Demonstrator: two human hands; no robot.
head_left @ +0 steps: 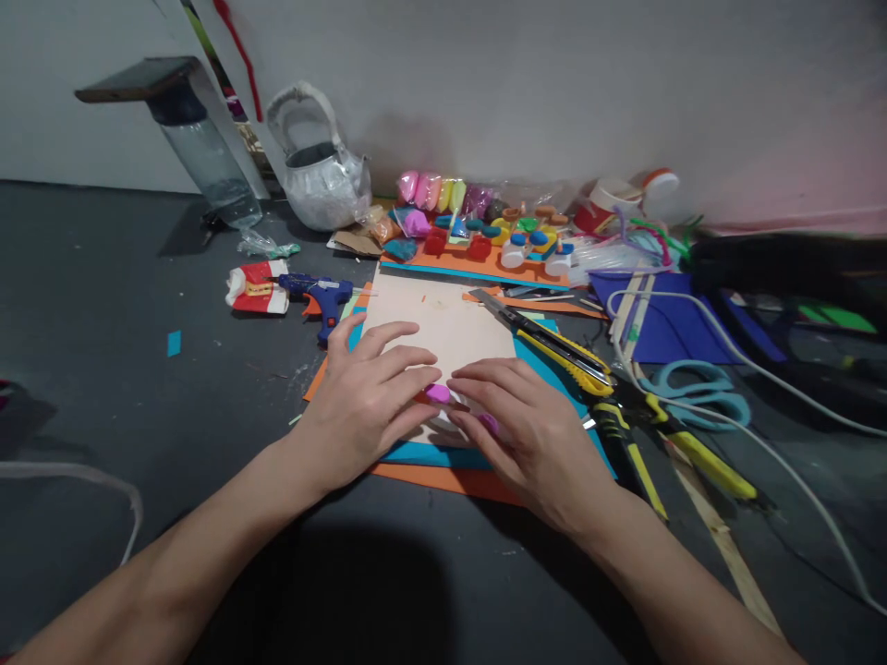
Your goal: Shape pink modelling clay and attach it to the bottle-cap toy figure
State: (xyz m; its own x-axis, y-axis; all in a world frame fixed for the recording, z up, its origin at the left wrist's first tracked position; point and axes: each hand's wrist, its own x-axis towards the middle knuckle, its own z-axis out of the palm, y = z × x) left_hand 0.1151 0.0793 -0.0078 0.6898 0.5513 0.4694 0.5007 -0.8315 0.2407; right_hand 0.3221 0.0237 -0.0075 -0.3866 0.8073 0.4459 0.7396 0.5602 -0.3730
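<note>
Over the cream sheet of paper [443, 319], my left hand [367, 392] and my right hand [530, 425] come together around a small piece with magenta clay [438, 393] and a white part. Both hands have their fingers closed on it from either side, and they hide most of its shape. A second magenta spot shows under my right fingers. Blue and orange sheets lie beneath the cream one. A yellow utility knife [561, 346] rests just beyond my right hand. Past my left fingertips lies a blue glue gun [325, 296].
Pliers [627, 453], light blue scissors [699, 392] and a white cable [755, 365] lie at the right. Along the wall stand small clay wheeled figures [533, 245], bagged clay [430, 189], a silvery kettle [322, 180] and a water bottle [214, 166] with a phone on top.
</note>
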